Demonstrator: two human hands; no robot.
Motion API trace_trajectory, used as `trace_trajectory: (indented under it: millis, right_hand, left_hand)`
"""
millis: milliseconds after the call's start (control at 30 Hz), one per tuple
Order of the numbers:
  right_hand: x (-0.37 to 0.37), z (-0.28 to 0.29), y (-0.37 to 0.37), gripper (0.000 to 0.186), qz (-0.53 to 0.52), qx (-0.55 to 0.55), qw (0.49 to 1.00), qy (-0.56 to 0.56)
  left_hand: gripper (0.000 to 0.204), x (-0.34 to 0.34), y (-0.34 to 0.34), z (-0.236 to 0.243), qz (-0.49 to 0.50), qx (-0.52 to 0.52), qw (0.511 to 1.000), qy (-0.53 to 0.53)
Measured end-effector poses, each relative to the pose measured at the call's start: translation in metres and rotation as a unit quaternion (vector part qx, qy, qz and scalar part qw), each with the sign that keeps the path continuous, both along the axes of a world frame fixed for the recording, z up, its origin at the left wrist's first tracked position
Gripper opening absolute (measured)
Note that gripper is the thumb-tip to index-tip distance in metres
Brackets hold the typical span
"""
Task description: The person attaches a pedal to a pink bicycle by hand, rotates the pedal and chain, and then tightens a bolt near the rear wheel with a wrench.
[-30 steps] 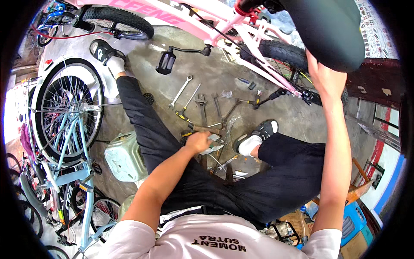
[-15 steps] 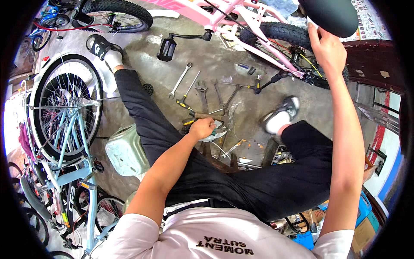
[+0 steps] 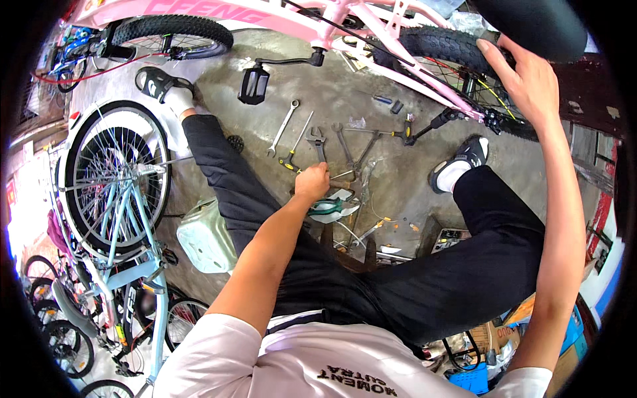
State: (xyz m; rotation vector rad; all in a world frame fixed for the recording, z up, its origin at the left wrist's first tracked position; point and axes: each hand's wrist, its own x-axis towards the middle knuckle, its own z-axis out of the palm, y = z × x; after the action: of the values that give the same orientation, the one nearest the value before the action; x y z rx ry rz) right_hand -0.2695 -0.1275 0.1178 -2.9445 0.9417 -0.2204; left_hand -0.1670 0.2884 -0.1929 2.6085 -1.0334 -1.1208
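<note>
My left hand [image 3: 312, 182] is closed around the handle of an adjustable wrench [image 3: 317, 138], whose jaws point away from me on the floor. Just nearer lie green-handled pliers [image 3: 332, 209]. My right hand [image 3: 533, 85] is up at the pink bicycle [image 3: 340, 21], gripping the underside of its black saddle [image 3: 541, 26]. Its thumb stretches out over the rear tyre [image 3: 441, 48], while the other fingertips are partly hidden by the saddle. A combination wrench [image 3: 284, 126] and a yellow-and-black screwdriver [image 3: 290, 158] lie left of the adjustable wrench.
More wrenches [image 3: 358, 154] and a T-handled tool [image 3: 406, 131] lie on the concrete floor. The pedal [image 3: 253, 84] juts toward me. At left are a light blue bicycle [image 3: 109, 272] with a large wheel and a pale green stool [image 3: 206, 240]. My feet stand on both sides of the tools.
My left hand has moved from the pliers to the adjustable wrench and closed on its handle. The pliers now lie uncovered. My right hand remains at the saddle; the whole view has shifted.
</note>
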Motion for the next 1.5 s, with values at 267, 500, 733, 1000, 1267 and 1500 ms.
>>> trace_trajectory:
  millis: [267, 500, 733, 1000, 1267, 1500]
  right_hand:
    - [0.018, -0.008, -0.007, 0.049, 0.031, -0.065, 0.997, -0.005]
    - [0.026, -0.008, -0.015, 0.051, 0.035, -0.061, 0.997, -0.016]
    - [0.023, -0.009, -0.026, 0.052, 0.015, -0.041, 0.999, -0.014]
    - [0.031, -0.003, -0.016, 0.038, 0.028, -0.107, 0.993, -0.046]
    - [0.032, 0.0, 0.001, 0.043, 0.033, -0.151, 0.986, -0.066]
    - [0.03, 0.0, -0.012, 0.045, 0.074, -0.129, 0.985, -0.084]
  left_hand:
    - [0.025, -0.012, -0.079, -0.02, -0.021, -0.002, 0.999, 0.024]
    - [0.029, -0.028, -0.115, -0.023, 0.001, -0.007, 0.998, 0.068]
    - [0.066, -0.017, -0.111, -0.01, -0.045, 0.01, 0.999, 0.02]
    - [0.088, 0.003, -0.076, -0.019, -0.126, -0.012, 0.982, -0.143]
    - [0.093, 0.008, -0.099, 0.008, -0.134, 0.199, 0.97, 0.037]
    - [0.096, 0.016, -0.11, 0.011, -0.138, 0.216, 0.964, 0.072]
